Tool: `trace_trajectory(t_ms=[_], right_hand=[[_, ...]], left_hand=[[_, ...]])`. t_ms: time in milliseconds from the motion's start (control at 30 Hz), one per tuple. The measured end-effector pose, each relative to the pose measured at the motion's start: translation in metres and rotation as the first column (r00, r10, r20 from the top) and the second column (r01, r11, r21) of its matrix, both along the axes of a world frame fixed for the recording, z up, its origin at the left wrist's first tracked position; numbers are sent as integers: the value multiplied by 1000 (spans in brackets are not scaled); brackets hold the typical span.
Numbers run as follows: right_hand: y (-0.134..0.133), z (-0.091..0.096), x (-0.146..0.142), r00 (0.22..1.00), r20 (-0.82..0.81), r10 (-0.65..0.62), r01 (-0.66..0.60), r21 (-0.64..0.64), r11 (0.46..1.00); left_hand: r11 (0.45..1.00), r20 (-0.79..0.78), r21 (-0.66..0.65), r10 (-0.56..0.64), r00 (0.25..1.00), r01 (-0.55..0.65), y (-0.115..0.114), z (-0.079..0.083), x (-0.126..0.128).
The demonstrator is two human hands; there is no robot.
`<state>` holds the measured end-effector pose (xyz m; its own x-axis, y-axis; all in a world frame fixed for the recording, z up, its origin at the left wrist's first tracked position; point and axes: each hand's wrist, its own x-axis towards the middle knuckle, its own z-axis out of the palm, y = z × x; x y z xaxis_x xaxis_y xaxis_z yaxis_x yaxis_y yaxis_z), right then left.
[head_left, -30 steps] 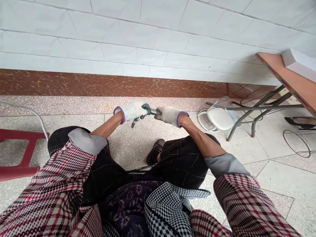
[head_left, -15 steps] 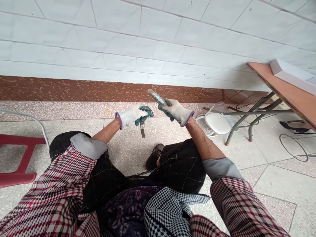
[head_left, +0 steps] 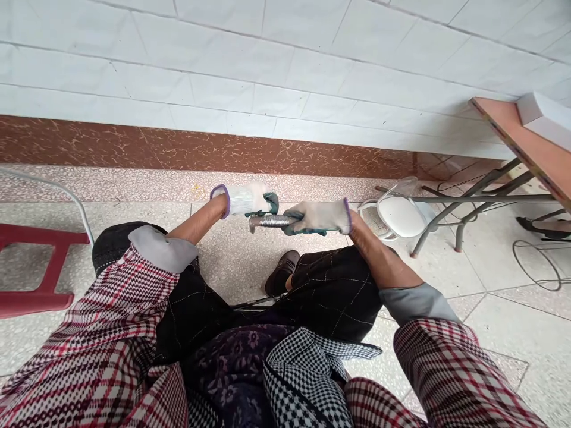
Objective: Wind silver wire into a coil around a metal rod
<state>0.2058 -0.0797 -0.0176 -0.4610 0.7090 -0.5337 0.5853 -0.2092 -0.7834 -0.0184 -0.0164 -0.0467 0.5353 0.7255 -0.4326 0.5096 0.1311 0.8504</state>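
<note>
My right hand [head_left: 312,217], in a white knit glove with a dark green palm, is closed around a wire-wrapped rod [head_left: 273,221]. The rod lies nearly level and points left. Silver windings cover its middle, and its brownish-grey left end bends down. My left hand [head_left: 264,202], gloved the same way, is just behind and above the rod's left part. Its fingers are curled; what they hold is hidden. I cannot tell whether the left hand touches the rod or whether a second piece overlaps it.
A red stool [head_left: 40,267] stands at the left. A white folding chair [head_left: 401,215] is to the right, near a brown-topped table [head_left: 513,122] with a white box [head_left: 546,119]. Cable [head_left: 535,276] lies on the floor. A tiled wall [head_left: 276,71] rises ahead.
My right hand has turned the rod from slanting up and away to nearly level, and moved lower. The wire-wrapped piece hanging below my left hand no longer shows separately. The view has shifted slightly.
</note>
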Motion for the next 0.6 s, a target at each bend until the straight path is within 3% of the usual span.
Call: trace_trajectory(t_ms=[100,233,433,600], right_hand=[[8,-24,-8,984,176,14,-39,137,990],[20,-38,-12,972,213,-102,48,248,968],[34,-22,-2,947,166,-273,195,378,905],[33,-3,1,940,44,-338,293,403,867]], left_hand=[[1000,-35,-13,-21,999,20,-1,-5,2],[1000,-18,-9,-29,999,29,-1,-8,5],[999,69,26,-31,997,29,3,1,5],[997,177,66,-43,983,32,0,0,7]])
